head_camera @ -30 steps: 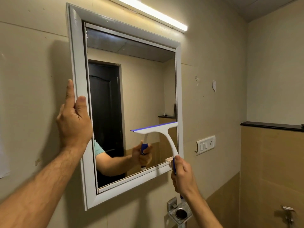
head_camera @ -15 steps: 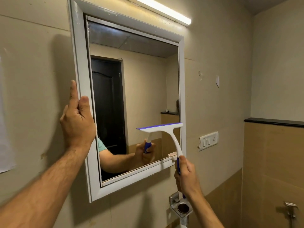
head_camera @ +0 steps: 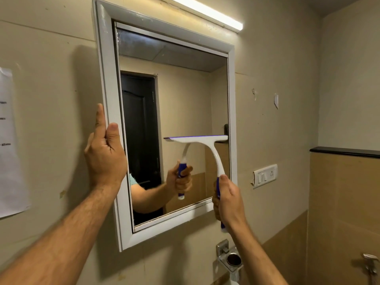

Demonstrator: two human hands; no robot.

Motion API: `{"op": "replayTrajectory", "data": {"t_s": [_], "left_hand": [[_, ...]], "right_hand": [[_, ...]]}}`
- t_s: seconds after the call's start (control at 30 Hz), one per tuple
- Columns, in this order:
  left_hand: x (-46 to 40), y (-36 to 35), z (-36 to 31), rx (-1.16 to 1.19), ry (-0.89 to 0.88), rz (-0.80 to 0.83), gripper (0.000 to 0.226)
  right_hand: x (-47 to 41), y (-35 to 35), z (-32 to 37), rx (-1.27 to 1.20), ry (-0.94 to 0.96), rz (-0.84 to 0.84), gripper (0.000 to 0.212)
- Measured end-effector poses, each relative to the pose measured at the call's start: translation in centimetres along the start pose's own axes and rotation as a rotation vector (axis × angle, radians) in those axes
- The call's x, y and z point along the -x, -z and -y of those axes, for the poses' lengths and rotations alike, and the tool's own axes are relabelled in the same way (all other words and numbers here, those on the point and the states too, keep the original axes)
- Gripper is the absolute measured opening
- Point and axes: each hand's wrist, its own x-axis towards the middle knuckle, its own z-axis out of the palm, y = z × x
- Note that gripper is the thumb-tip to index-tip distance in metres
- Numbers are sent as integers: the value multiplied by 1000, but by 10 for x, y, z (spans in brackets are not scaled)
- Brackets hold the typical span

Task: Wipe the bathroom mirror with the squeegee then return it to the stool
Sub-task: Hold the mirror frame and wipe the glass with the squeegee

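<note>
White-and-blue plastic squeegee (head_camera: pixel 205 145), gripped by the right hand (head_camera: pixel 228 199), seemingly presses its blade on the white-framed wall mirror (head_camera: pixel 185 103); left hand (head_camera: pixel 104 155) clasps the frame. Wiping continues: stroke next; stool unseen.

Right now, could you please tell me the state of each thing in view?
mirror: mounted on the wall, frame steadied.
squeegee: blade against the glass, handle gripped.
left hand: holds the frame's left edge.
right hand: grips the squeegee handle.
tube light: lit.
</note>
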Motion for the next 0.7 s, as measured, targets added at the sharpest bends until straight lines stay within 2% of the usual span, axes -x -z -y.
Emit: {"op": "replayTrajectory", "data": {"t_s": [0.3, 0.43, 0.57, 0.7], "left_hand": [[0, -2, 5, -1, -31, -13, 46], [0, -2, 6, -2, -25, -13, 46], [1, -2, 6, -14, -16, 10, 46], [1, -2, 7, -7, -30, 14, 46]], "right_hand": [[48, -7, -43, -81, -137, 46, 51], [39, -14, -14, -79, -90, 39, 45], [26, -35, 20, -72, 2, 125, 37], [55, -48, 3, -225, -76, 210, 45]]}}
